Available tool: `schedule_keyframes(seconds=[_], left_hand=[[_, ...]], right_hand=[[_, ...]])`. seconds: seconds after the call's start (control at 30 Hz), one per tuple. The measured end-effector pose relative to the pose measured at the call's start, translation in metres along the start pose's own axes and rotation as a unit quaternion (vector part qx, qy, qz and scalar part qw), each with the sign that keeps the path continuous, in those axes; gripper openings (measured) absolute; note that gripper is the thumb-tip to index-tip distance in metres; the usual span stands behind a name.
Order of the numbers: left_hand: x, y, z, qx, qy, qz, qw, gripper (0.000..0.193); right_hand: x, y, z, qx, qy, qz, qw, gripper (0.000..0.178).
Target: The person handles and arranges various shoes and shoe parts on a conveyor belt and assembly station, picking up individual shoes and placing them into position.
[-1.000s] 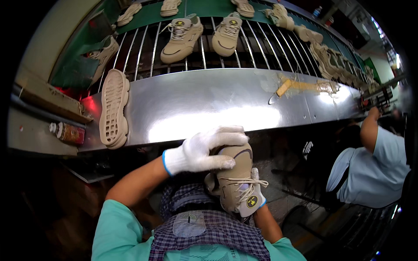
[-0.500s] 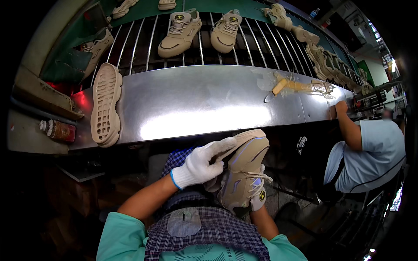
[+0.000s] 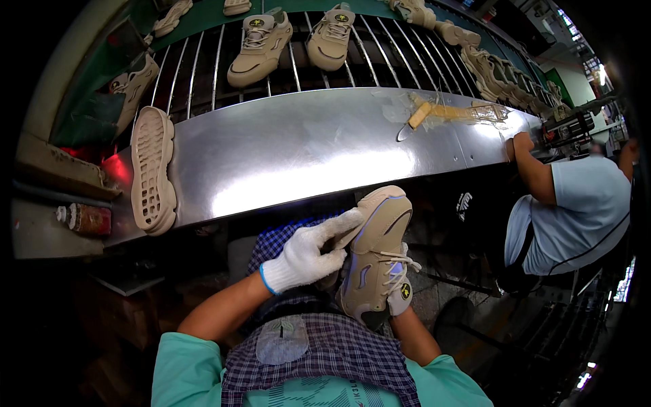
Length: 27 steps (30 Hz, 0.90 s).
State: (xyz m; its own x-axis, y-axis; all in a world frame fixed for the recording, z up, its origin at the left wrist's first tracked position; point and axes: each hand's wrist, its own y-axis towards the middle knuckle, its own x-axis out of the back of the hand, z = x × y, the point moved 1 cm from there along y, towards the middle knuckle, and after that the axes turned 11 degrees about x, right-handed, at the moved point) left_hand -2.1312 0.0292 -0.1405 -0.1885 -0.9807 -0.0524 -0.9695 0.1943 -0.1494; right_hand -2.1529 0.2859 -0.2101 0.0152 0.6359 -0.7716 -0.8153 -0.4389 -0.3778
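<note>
Over my lap I have a beige sneaker (image 3: pixel 381 234) with lilac trim and pale laces, toe pointing up toward the bench. A beige sole (image 3: pixel 372 197) lies along its left side and toe. My left hand (image 3: pixel 306 255), in a white glove with a blue cuff, grips the sole's edge, forefinger stretched along it and thumb lower down. Behind the shoe's heel and tongue, my right hand (image 3: pixel 400 306) supports the shoe; most of its fingers are hidden. On the left of the metal bench lies another beige sole (image 3: pixel 153 173), its waffle-patterned hollow side up.
The metal bench (image 3: pixel 285 146) borders a rack of metal bars holding a pair of beige sneakers (image 3: pixel 260 51) and several more at right. A taped yellow-handled tool (image 3: pixel 422 114) lies on the bench. A stained bottle (image 3: pixel 88 220) stands left. Another person (image 3: pixel 583 203) works at right.
The whole view has shifted slightly, so the bench items sit further left. The shoe and both my hands stay together, with the toe a little higher. The other person's second arm now shows at right.
</note>
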Motion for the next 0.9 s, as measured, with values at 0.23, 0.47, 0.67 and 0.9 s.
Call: schedule_keyframes(seconds=[0.23, 0.47, 0.67, 0.9], left_hand=[[0.011, 0.009, 0.006, 0.017, -0.084, 0.05, 0.995, 0.066], [-0.004, 0.007, -0.002, 0.024, -0.016, 0.029, 0.999, 0.067], [-0.009, 0.006, -0.013, 0.016, 0.064, -0.011, 0.998, 0.069], [-0.016, 0.017, -0.02, -0.054, 0.116, -0.134, 0.983, 0.077]], right_hand=[[0.0, -0.003, -0.002, -0.003, 0.0, -0.004, 1.0, 0.069], [0.005, -0.01, 0.001, 0.017, 0.002, -0.009, 1.0, 0.069], [0.007, -0.011, -0.003, 0.018, 0.007, -0.012, 1.0, 0.07], [0.007, -0.01, 0.0, 0.021, 0.001, -0.008, 1.0, 0.07]])
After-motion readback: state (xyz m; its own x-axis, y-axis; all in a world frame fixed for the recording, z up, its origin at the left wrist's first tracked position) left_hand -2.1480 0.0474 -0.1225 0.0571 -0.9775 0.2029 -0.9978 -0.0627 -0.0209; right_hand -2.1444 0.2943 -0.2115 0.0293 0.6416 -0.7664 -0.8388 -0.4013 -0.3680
